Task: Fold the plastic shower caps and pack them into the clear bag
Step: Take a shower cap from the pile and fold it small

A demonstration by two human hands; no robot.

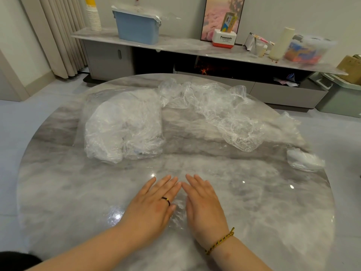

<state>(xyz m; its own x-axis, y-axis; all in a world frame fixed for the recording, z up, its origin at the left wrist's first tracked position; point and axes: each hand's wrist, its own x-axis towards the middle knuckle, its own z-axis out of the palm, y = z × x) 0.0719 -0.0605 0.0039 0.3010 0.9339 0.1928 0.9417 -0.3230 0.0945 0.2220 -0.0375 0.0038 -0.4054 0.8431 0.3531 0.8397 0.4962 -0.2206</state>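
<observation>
My left hand (pixel 154 202) and my right hand (pixel 203 202) lie flat side by side on the round marble table (pixel 68 182), fingers straight, fingertips almost meeting. They press on a clear plastic shower cap (pixel 178 212) that shows between and under them. The clear bag (pixel 125 124), stuffed with folded caps, lies at the left middle of the table. A loose pile of unfolded shower caps (pixel 216 110) stretches from the far middle to the right. A small bundle of plastic (pixel 302 159) sits at the right edge.
Behind the table runs a low marble-topped cabinet (pixel 175 44) with a blue lidded box (pixel 136 26), stacked paper cups (pixel 93 18), a white Panasonic box (pixel 224 39) and a clear storage tub (pixel 306 49). A grey bin (pixel 340 94) stands on the floor at far right.
</observation>
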